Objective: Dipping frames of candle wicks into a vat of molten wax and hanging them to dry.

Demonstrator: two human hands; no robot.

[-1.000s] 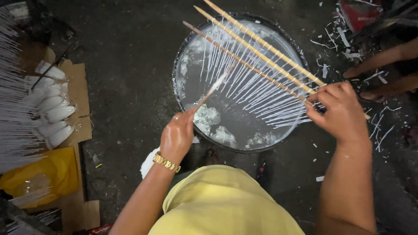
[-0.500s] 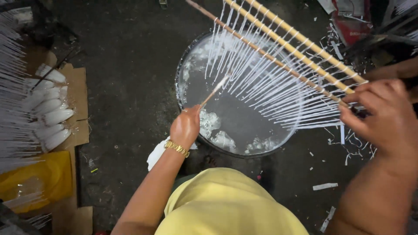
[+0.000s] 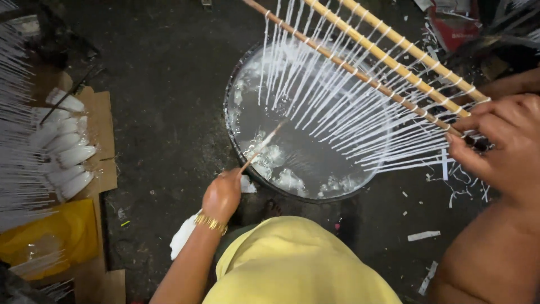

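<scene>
My right hand point(image 3: 500, 141) grips the near ends of three wooden rods point(image 3: 371, 56) from which many thin white strands point(image 3: 337, 107) hang, spread over a round dark tub point(image 3: 230, 129) of cloudy liquid with white lumps point(image 3: 270, 157) floating in it. My left hand point(image 3: 223, 194), wearing a gold bracelet, holds a thin wax-coated stick point(image 3: 263, 145) whose tip points into the tub near the lumps. The rods angle from upper left to right above the tub.
At the left, a rack of white strands point(image 3: 17, 129) and a row of white cone shapes point(image 3: 67, 146) lie on cardboard point(image 3: 101, 141), with a yellow bag point(image 3: 50, 231) below. White scraps point(image 3: 450, 186) litter the dark floor. Another person's arm point(image 3: 506, 84) shows at the far right.
My right hand and the rods have shifted right and upward in view, lifting the strands higher over the tub. My left hand has drawn back toward me, its stick now lower by the lumps.
</scene>
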